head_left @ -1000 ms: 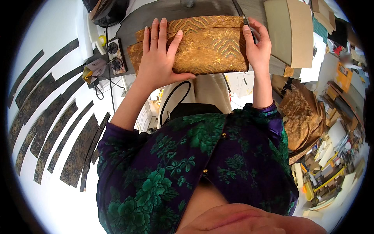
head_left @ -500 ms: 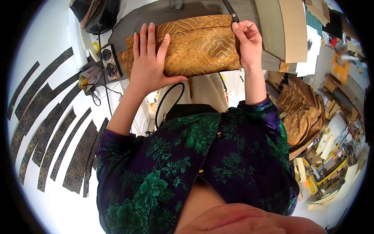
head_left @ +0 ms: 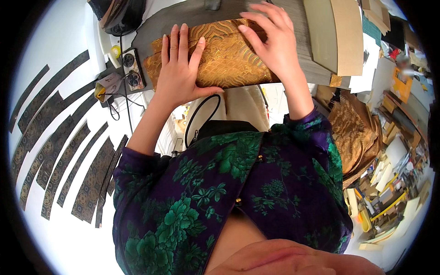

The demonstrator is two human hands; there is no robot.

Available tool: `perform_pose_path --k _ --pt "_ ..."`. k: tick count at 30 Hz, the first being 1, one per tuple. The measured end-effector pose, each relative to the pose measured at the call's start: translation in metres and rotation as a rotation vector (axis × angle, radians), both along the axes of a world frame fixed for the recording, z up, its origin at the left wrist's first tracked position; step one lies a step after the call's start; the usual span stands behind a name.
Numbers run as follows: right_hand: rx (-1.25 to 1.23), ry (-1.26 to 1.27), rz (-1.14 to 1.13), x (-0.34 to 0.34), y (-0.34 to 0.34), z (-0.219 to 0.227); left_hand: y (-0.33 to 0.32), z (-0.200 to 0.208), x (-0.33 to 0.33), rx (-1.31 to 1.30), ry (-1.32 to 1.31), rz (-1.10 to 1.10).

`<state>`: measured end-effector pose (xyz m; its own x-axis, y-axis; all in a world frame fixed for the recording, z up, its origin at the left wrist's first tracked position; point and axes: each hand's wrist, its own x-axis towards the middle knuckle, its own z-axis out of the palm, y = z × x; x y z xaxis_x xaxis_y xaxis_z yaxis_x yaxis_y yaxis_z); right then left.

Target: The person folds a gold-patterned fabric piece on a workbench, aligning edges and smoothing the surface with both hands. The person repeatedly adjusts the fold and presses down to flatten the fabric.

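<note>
Bright light, bowed fisheye edges

Golden-brown rectangular brocade fabric [head_left: 227, 59] with shiny wave motifs
It lies flat, lengthwise along the dark grey counter's [head_left: 167, 19] near edge, partly covered; a line near its far side looks like a fold or overlap.

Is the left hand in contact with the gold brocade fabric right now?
Touching. The head view shows the left hand laid flat on the gold brocade fabric, fingers spread across it.
</note>
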<state>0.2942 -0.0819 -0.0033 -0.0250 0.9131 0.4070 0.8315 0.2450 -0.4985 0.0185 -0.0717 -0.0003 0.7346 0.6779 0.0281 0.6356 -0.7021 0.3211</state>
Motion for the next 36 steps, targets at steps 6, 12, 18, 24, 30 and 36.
perform_pose_path --k 6,12,18,24,30,36 --pt "-0.226 0.074 0.085 -0.001 0.014 -0.016 -0.001 -0.004 0.000 0.036 -0.053 0.021" --pt "-0.211 0.129 0.081 -0.002 0.015 -0.018 -0.007 -0.009 0.018 0.064 -0.251 0.141" --pt "-0.248 0.130 0.103 0.001 0.018 -0.018 -0.015 -0.011 0.024 0.089 -0.332 0.217" --pt "-0.295 0.112 0.095 -0.001 0.026 -0.015 -0.015 -0.009 0.029 0.097 -0.323 0.162" --pt "-0.313 0.083 0.118 0.003 0.029 -0.011 -0.013 -0.008 0.031 0.114 -0.292 0.138" --pt "-0.255 0.109 0.142 -0.008 0.026 0.004 -0.009 -0.009 0.038 0.139 -0.243 0.183"
